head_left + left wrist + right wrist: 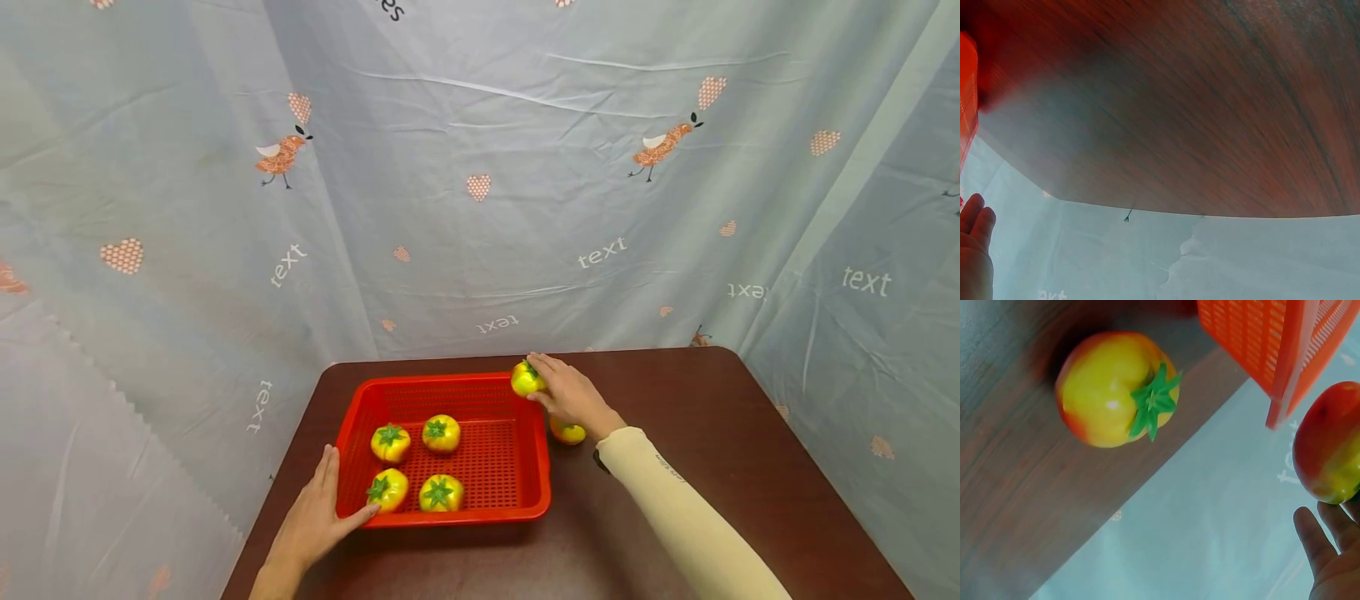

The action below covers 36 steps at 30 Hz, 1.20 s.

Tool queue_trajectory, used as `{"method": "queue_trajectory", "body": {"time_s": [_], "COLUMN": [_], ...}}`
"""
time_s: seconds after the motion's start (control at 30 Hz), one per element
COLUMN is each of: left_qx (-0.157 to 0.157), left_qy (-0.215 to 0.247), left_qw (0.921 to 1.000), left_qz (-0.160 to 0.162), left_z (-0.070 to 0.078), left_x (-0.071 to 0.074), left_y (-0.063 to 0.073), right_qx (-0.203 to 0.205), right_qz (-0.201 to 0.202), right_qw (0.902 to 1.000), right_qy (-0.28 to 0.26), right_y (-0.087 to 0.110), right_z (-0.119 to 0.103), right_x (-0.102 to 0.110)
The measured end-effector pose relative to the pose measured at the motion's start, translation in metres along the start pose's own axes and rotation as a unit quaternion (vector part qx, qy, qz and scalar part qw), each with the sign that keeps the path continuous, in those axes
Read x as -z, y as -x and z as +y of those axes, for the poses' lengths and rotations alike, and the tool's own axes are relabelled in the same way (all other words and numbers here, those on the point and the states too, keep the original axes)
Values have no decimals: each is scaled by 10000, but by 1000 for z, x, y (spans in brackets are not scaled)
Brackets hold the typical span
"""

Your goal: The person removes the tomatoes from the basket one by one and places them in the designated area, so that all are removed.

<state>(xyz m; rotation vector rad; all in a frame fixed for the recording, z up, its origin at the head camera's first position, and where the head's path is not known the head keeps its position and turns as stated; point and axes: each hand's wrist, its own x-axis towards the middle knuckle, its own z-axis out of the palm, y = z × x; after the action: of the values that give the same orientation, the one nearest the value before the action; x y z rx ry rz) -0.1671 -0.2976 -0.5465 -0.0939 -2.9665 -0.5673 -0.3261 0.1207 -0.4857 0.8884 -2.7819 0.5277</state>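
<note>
A dark table (690, 425), a red mesh basket (495, 458) on it, and a right hand (572, 395) at its far right corner.
The left hand (313, 518) rests at the basket's near left corner, fingers straight, thumb apart by the near rim. The right hand, the nearer one, holds a tomato (523, 383) between thumb and fingers; it lies on the basket side of them, round, without a clear long axis. Four tomatoes (442, 434) sit in the basket's left half; a loose tomato (1110, 394) lies just outside its right wall.
</note>
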Motion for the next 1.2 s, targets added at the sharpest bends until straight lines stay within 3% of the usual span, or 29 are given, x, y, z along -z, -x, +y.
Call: {"method": "queue_trajectory", "body": {"time_s": [0.5,0.93,1.2], "left_qx": [-59,105,38], "left_qy": [-18,16,19], "left_qw": [10000,9999,10000], "left_qz": [39,-77,-27], "left_z": [-1,-2,0], "left_x": [-1,0,0], "left_y": [-2,1,0], "right_qx": [-210,-429,-758], "right_qz": [306,471,299], "right_qw": [9993,9979,9964], "right_qy": [-89,-143,-228], "right_y": [10,23,39], "right_z": [21,40,59], "right_x": [11,17,18]}}
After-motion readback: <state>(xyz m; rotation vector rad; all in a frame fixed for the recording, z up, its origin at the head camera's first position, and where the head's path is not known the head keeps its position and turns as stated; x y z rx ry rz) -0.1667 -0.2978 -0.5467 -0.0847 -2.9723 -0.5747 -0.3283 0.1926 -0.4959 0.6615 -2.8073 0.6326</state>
